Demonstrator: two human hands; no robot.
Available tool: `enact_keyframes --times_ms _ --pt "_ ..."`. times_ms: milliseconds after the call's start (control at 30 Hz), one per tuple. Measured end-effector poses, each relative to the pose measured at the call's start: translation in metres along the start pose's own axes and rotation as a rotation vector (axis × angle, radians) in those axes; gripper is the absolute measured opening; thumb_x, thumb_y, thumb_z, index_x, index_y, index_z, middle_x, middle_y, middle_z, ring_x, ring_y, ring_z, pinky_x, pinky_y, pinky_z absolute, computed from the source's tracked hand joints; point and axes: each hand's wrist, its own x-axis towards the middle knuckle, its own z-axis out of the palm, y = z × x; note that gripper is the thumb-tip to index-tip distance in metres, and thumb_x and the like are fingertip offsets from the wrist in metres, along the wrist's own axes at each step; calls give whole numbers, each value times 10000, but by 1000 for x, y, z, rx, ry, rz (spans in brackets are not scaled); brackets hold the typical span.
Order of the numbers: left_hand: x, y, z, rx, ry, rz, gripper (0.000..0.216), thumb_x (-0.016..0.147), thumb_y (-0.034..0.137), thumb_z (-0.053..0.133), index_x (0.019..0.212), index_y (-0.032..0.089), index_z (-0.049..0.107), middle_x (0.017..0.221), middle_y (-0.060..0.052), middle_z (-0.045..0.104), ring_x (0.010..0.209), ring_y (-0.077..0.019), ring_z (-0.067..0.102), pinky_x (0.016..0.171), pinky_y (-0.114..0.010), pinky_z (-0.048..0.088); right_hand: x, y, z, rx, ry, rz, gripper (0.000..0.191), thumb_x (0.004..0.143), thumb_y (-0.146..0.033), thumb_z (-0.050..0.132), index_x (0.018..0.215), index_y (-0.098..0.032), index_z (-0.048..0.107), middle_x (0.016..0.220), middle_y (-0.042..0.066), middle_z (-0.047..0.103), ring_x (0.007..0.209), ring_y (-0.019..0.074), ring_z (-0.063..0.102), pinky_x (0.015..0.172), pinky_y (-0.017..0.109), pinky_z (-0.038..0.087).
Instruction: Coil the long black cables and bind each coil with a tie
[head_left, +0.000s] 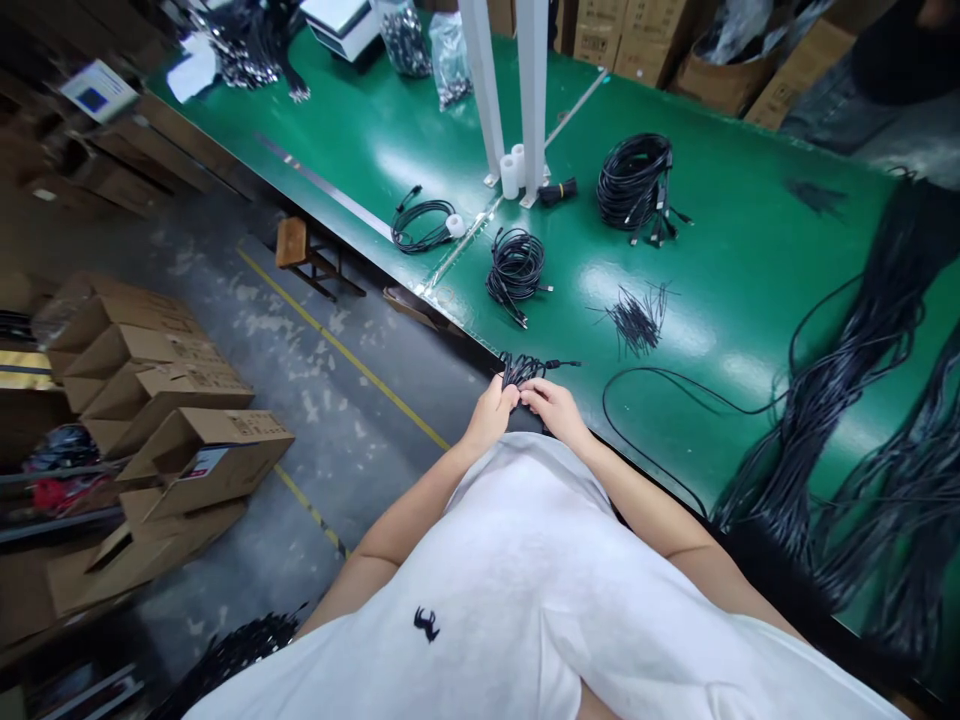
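Observation:
Both my hands meet at the near edge of the green table (735,250), closed on a small coiled black cable (525,368). My left hand (491,412) grips the coil's near left side. My right hand (551,408) pinches it from the right. One cable end with a plug sticks out to the right on the table. A long black cable strand (660,385) loops across the table just right of my hands.
Coiled cable bundles (516,268) (637,185) (424,225), a heap of short black ties (636,320) and white posts (510,90) lie farther back. A thick mass of hanging cables (855,380) fills the right. Open cardboard boxes (172,420) and a wooden stool (296,245) stand on the floor at left.

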Motion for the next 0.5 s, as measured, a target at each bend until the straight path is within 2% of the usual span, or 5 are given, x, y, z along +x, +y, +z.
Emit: enact_keyframes --times_ms 133,200,267,400,500 --pt "5 -3 -2 100 -121 24 221 951 297 365 1002 164 535 792 -19 589 724 -148 528 715 -280 421 -2 -11 -19 -750 -50 -475 287 974 -239 403 905 -141 664 947 114 667 917 206 581 812 335 427" --pt "8 -4 -3 99 -185 36 250 946 282 375 1078 147 539 871 -52 620 788 -168 556 757 -301 433 3 -17 -28 -961 -149 -734 275 976 -191 395 971 -128 663 1120 139 648 1090 233 544 914 375 399" --pt "9 -5 -4 37 -266 32 257 932 289 420 1099 142 550 914 -61 629 831 -175 563 788 -305 436 10 -23 -35 -1060 -230 -913 255 975 -170 403 997 -123 653 1192 133 622 1180 232 494 990 394 356" --pt "5 -5 -10 -221 -497 -46 287 934 395 431 911 150 579 666 8 512 629 -128 451 644 -271 394 14 -34 -45 -1149 -394 -1005 292 1002 -218 382 841 -138 612 881 74 628 893 181 537 867 339 379" --pt "0 -3 -10 -413 -570 -97 341 924 459 434 846 152 563 578 46 383 541 -100 322 549 -258 295 9 -43 -50 -1211 -500 -1054 318 1022 -212 320 864 -148 588 838 53 597 803 161 505 803 323 350"
